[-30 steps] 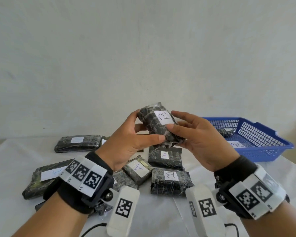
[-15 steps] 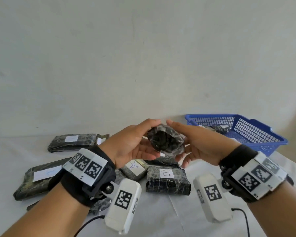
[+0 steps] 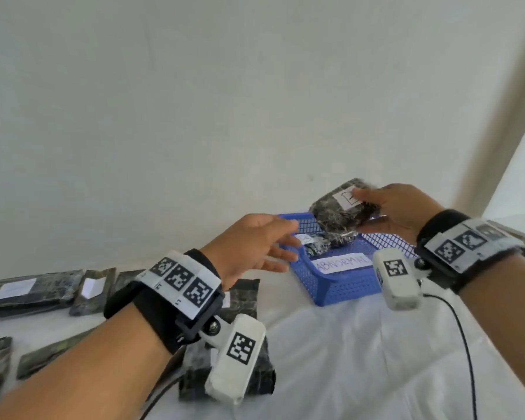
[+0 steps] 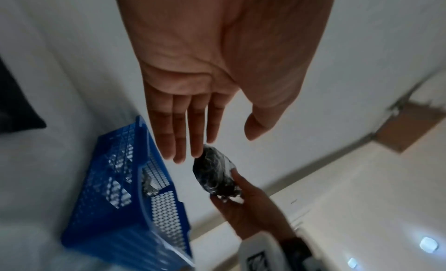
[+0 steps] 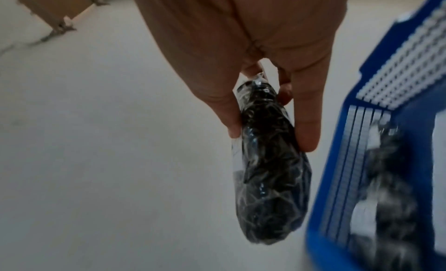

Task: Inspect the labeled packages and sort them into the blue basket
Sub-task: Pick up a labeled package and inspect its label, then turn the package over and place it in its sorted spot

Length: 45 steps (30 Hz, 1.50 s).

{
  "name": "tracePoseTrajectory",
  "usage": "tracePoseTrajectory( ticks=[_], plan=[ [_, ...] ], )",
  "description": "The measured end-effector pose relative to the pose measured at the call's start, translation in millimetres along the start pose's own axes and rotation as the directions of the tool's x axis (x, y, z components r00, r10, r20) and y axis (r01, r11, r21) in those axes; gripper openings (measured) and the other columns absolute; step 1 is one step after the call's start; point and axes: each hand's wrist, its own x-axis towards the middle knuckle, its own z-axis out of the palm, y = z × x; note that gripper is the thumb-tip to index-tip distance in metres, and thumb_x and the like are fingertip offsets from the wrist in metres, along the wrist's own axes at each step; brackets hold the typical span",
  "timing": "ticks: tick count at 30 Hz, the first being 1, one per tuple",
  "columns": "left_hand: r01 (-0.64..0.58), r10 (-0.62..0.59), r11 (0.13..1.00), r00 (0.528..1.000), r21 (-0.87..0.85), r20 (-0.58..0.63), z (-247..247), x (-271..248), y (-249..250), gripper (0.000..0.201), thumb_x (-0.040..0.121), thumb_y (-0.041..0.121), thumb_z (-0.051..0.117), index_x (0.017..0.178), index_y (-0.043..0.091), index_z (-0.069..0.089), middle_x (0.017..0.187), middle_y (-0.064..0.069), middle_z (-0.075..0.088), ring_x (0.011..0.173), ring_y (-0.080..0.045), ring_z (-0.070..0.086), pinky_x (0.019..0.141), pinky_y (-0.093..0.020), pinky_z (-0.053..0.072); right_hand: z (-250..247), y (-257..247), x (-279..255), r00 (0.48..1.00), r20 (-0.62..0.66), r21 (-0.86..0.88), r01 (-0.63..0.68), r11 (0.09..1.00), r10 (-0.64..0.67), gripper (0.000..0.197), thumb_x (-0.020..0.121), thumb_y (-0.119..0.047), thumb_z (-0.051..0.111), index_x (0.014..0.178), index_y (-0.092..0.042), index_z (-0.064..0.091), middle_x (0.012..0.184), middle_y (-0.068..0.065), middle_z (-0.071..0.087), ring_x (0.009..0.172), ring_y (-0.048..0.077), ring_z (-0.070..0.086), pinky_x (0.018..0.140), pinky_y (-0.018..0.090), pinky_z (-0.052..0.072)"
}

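My right hand (image 3: 385, 212) pinches a dark plastic-wrapped package (image 3: 337, 212) with a white label and holds it in the air above the blue basket (image 3: 340, 286). In the right wrist view the thumb and fingers (image 5: 306, 126) clamp the package (image 5: 270, 179) at its upper end. My left hand (image 3: 264, 247) hovers with straight fingers at the basket's left rim and holds nothing; the left wrist view shows its flat palm (image 4: 217, 65) near the package (image 4: 214, 172). Another labeled package (image 3: 314, 245) lies inside the basket (image 4: 115, 189).
A paper strip reading ABNORMAL (image 3: 343, 263) lies in the basket. Several more dark labeled packages (image 3: 28, 294) lie on the white-covered table (image 3: 346, 359) to the left and under my left wrist. A black cable (image 3: 464, 344) runs from my right wrist camera. A wall stands close behind.
My left hand has let go of the package and opened. My right hand alone has carried it to the right, over the blue basket. The head view has turned right.
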Motion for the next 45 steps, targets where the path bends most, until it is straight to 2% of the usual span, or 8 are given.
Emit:
tracePoseTrajectory(
  ticks=[4, 7, 11, 17, 21, 27, 35, 45],
  plan=[
    [-0.128, 0.112, 0.778, 0.992, 0.615, 0.064, 12, 68, -13, 0.035, 0.096, 0.032, 0.072, 0.123, 0.009, 0.067, 0.126, -0.009, 0.07, 0.112, -0.017, 0.065, 0.105, -0.038, 0.052, -16, 12, 63, 0.987, -0.097, -0.283, -0.154, 0.947, 0.131, 0.028, 0.089, -0.024, 0.082, 0.096, -0.004, 0.064, 0.118, 0.017, 0.068, 0.094, 0.034, 0.073, 0.067, 0.047, 0.066],
    [-0.132, 0.033, 0.527, 0.99, 0.84, 0.136, 14, 107, -19, 0.062, 0.093, 0.044, 0.074, 0.144, 0.015, 0.054, 0.147, -0.003, 0.056, 0.135, -0.021, 0.053, 0.109, -0.032, 0.043, -8, 21, 88, 0.979, -0.079, -0.59, -0.197, 0.783, 0.186, 0.031, 0.097, -0.026, 0.074, 0.08, -0.005, 0.059, 0.068, 0.011, 0.067, 0.053, 0.022, 0.062, 0.045, 0.024, 0.049],
    [-0.136, -0.067, 0.384, 0.982, 0.913, 0.174, 12, 134, -32, 0.078, 0.087, 0.053, 0.077, 0.149, 0.014, 0.049, 0.15, -0.004, 0.054, 0.135, -0.022, 0.053, 0.109, -0.032, 0.043, 15, 34, 108, 0.961, 0.063, -0.881, -0.074, 0.467, 0.27, 0.034, 0.1, -0.043, 0.068, 0.097, -0.011, 0.06, 0.091, 0.006, 0.061, 0.083, 0.026, 0.06, 0.082, 0.038, 0.053],
    [-0.171, -0.005, 0.415, 0.982, 0.893, 0.191, 4, 139, -44, 0.072, 0.087, 0.052, 0.077, 0.147, 0.021, 0.053, 0.147, 0.003, 0.056, 0.122, -0.014, 0.056, 0.1, -0.025, 0.044, 41, 55, 118, 0.942, 0.105, -0.973, 0.031, 0.229, 0.32, 0.049, 0.109, -0.043, 0.051, 0.07, -0.014, 0.045, 0.047, -0.004, 0.053, 0.057, 0.015, 0.042, 0.058, 0.027, 0.041],
    [-0.179, -0.01, 0.407, 0.98, 0.896, 0.2, 2, 138, -44, 0.072, 0.088, 0.052, 0.076, 0.148, 0.021, 0.052, 0.148, 0.002, 0.055, 0.128, -0.017, 0.055, 0.101, -0.024, 0.042, 43, 53, 114, 0.908, 0.159, -0.98, 0.097, 0.173, 0.387, 0.045, 0.105, -0.044, 0.059, 0.12, -0.002, 0.066, 0.086, 0.0, 0.064, 0.077, 0.02, 0.057, 0.079, 0.032, 0.052],
    [-0.175, -0.058, 0.387, 0.975, 0.905, 0.214, 1, 135, -39, 0.075, 0.092, 0.046, 0.075, 0.155, 0.019, 0.043, 0.157, -0.001, 0.048, 0.141, -0.021, 0.048, 0.113, -0.03, 0.039, 61, 17, 85, 0.906, 0.228, -0.972, 0.233, 0.03, 0.358, 0.051, 0.112, -0.04, 0.043, 0.145, -0.003, 0.057, 0.079, -0.003, 0.053, 0.064, 0.007, 0.047, 0.043, 0.009, 0.039],
    [0.01, -0.071, 0.407, 0.997, 0.913, 0.021, -67, 64, -23, 0.057, 0.097, 0.052, 0.064, 0.141, 0.017, 0.056, 0.137, -0.003, 0.063, 0.127, -0.021, 0.058, 0.103, -0.03, 0.042, 125, -10, 11, 0.887, 0.461, -0.872, 0.447, 0.202, 0.025, 0.044, 0.106, -0.044, 0.054, 0.119, -0.004, 0.067, 0.13, 0.012, 0.067, 0.106, 0.027, 0.06, 0.093, 0.033, 0.046],
    [0.183, -0.072, 0.461, 0.983, 0.869, -0.169, -139, -50, -41, 0.04, 0.095, 0.047, 0.071, 0.124, 0.02, 0.067, 0.113, 0.002, 0.068, 0.104, -0.016, 0.064, 0.084, -0.027, 0.045, 232, 59, -32, 0.768, 0.503, -0.835, 0.55, -0.007, 0.398, 0.11, 0.073, -0.068, 0.083, 0.159, -0.016, 0.04, 0.158, 0.008, 0.05, 0.141, 0.034, 0.052, 0.112, 0.047, 0.046]
  ],
)
